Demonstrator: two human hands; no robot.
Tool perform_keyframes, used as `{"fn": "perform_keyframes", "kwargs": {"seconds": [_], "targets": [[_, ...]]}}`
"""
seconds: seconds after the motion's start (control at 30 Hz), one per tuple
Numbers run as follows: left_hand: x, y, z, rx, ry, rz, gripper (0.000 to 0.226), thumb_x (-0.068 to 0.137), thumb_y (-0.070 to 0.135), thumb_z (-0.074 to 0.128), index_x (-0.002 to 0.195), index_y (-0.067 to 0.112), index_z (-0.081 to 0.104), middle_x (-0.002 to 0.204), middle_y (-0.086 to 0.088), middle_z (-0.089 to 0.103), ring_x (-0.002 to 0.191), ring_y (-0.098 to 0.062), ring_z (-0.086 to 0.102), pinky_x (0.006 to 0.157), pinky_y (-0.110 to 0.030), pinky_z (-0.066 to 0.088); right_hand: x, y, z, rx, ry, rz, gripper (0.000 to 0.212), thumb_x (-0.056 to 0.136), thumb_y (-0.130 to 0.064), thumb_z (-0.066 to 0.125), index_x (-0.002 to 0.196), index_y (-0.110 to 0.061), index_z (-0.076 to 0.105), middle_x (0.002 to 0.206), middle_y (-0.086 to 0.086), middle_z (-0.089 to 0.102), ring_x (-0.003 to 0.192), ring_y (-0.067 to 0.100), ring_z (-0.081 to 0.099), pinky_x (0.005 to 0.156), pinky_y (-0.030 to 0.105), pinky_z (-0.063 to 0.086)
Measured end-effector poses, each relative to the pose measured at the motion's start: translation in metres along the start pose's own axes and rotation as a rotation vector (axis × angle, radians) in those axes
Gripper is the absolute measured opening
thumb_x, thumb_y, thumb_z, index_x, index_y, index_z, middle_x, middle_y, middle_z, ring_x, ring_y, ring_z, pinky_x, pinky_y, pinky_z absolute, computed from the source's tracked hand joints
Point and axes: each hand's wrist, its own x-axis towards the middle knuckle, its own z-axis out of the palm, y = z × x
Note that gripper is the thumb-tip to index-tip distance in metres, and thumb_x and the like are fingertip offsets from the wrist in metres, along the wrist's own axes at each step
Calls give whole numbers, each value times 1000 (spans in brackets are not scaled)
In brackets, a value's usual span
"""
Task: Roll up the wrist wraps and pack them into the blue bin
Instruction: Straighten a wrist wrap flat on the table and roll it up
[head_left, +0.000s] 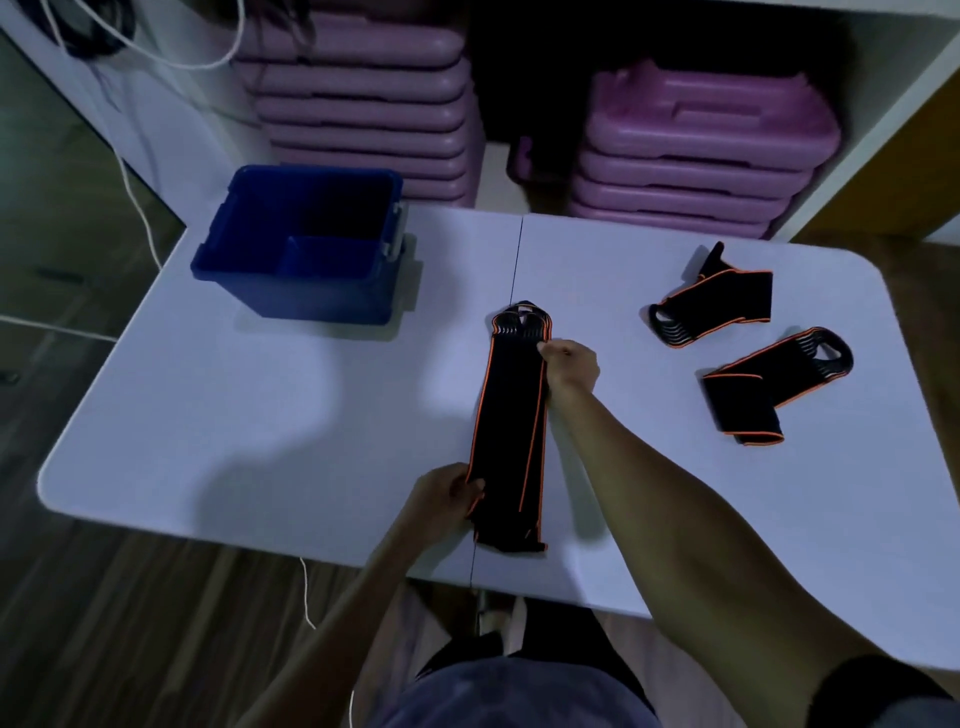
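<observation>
A black wrist wrap with orange edging (511, 426) lies stretched out flat along the table's middle seam, its looped end pointing away from me. My left hand (447, 501) grips its near left edge. My right hand (569, 364) pinches its right edge close to the far looped end. Two more black and orange wrist wraps, one (714, 304) behind the other (769, 387), lie loosely folded on the right side of the table. The blue bin (301, 244) stands at the table's far left, open-topped, with a divider inside.
The white folding table (260, 415) has rounded corners and a seam down its middle. Stacks of purple plastic cases (363, 104) fill the shelf behind it. A white cord (140, 208) hangs down at the left. Wooden floor surrounds the table.
</observation>
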Motion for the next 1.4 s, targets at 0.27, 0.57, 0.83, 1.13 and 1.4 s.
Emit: {"fn": "perform_keyframes", "kwargs": {"seconds": [0.27,0.57,0.83,1.13,1.4], "targets": [[-8,0,-3,54,13,167,29,99,23,37,101,6,60,80,-16,63,74,-23,57,66,-32,39,2,4,-20,-100,-4,-103,43,84,-42,65,117,-15,61,106,-7,54,95,12,52,87,28,41],[-35,-10,13,-363,99,-122,22,97,15,42,81,7,55,83,-11,57,79,-21,54,73,-33,40,-110,91,-89,-260,-265,-78,32,92,-23,49,69,-1,57,62,7,59,56,20,58,56,30,45],[-47,-12,18,-325,-39,-31,23,99,15,37,84,9,54,88,-15,56,83,-21,53,73,-28,39,-165,106,-94,-229,-407,-157,35,98,-22,41,73,0,52,66,5,48,59,10,46,58,20,39],[-50,-39,17,373,53,518,50,79,44,58,124,23,56,124,2,62,115,-14,54,94,-30,39,-163,131,-107,-777,-515,-639,43,82,-40,65,123,-26,60,120,-11,60,113,7,52,93,26,43],[-16,-21,20,121,139,342,35,85,27,59,119,19,60,105,-7,63,93,-22,61,81,-34,51,-140,113,-85,-573,-340,-597,8,87,-30,63,93,-25,63,92,-11,65,83,8,61,74,30,50]]}}
